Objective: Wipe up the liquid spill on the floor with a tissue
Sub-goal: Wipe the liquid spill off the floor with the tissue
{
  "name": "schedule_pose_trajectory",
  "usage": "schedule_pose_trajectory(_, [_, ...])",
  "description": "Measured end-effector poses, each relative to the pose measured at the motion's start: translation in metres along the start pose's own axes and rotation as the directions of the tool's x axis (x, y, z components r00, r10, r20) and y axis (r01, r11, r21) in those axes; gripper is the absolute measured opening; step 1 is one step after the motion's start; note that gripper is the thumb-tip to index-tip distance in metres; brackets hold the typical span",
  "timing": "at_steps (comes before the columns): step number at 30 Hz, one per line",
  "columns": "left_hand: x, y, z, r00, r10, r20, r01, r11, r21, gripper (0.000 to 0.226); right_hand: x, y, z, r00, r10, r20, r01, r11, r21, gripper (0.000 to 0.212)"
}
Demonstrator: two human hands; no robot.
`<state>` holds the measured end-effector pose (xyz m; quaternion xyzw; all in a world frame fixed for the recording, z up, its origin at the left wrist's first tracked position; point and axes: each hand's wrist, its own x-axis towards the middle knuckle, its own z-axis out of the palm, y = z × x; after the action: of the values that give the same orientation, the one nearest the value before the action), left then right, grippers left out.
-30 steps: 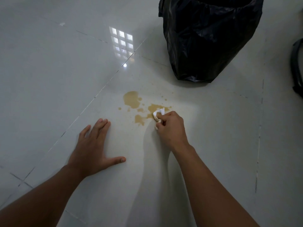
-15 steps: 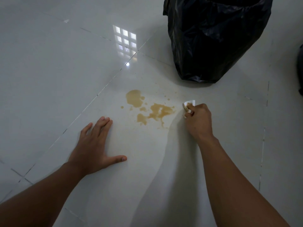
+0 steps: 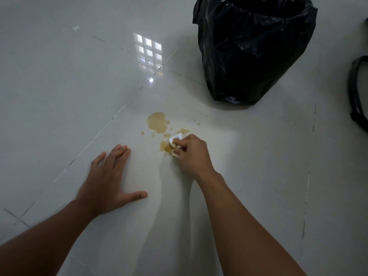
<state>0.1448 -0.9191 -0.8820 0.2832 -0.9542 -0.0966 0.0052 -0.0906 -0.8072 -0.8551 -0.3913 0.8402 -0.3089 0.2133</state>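
Tissue (image 3: pixel 175 138), white and crumpled into a small wad, is gripped in the curled fingers of the right hand (image 3: pixel 192 154) and pressed down on the floor (image 3: pixel 59 86), right on the near right part of the liquid spill (image 3: pixel 157 122). Part of the wad is seen sticking out past the knuckles on the far side, and a brownish stained bit shows under the fingers on the near side. The spill is a yellowish-brown pool with a larger rounded patch on the far left, several small drops around it, and a smaller patch just left of the tissue; a few tiny specks are scattered farther to the right. The left hand (image 3: pixel 107 180) is laid flat on the tiles nearer the camera and to the left of the spill, with fingers straight and spread, the thumb stretched out to the right, and nothing held in it. It is kept apart from the liquid. A black bin bag (image 3: pixel 253 50), open at the top, is stood on the floor beyond the spill to the right. A bright window reflection (image 3: pixel 149 50) is seen on the glossy tiles beyond the spill, and a dark curved object (image 3: pixel 356 92) is cut off at the right edge.
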Motion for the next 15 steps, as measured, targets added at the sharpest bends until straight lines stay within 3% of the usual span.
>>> schedule_pose_trajectory(5, [-0.001, 0.0, -0.001, 1.0, -0.01, 0.014, 0.01, 1.0, -0.006, 0.127, -0.034, 0.036, -0.027, 0.929, 0.032, -0.369, -0.009, 0.998, 0.064, 0.03])
schedule_pose_trajectory(7, [-0.001, 0.0, 0.0, 1.0, -0.009, 0.012, 0.009, 1.0, -0.007, 0.127, -0.043, 0.052, -0.042, 0.901, 0.099, -0.422, -0.075, 0.994, 0.073, 0.032])
schedule_pose_trajectory(10, [-0.001, 0.0, 0.001, 1.0, -0.007, 0.009, 0.007, 1.0, -0.003, 0.127, -0.048, 0.061, -0.05, 0.942, 0.146, -0.302, -0.153, 0.988, 0.001, 0.031])
schedule_pose_trajectory(15, [0.0, -0.001, 0.001, 1.0, -0.006, 0.01, 0.006, 1.0, -0.001, 0.127, -0.033, 0.025, -0.029, 0.987, 0.102, -0.126, -0.116, 0.987, -0.111, 0.033])
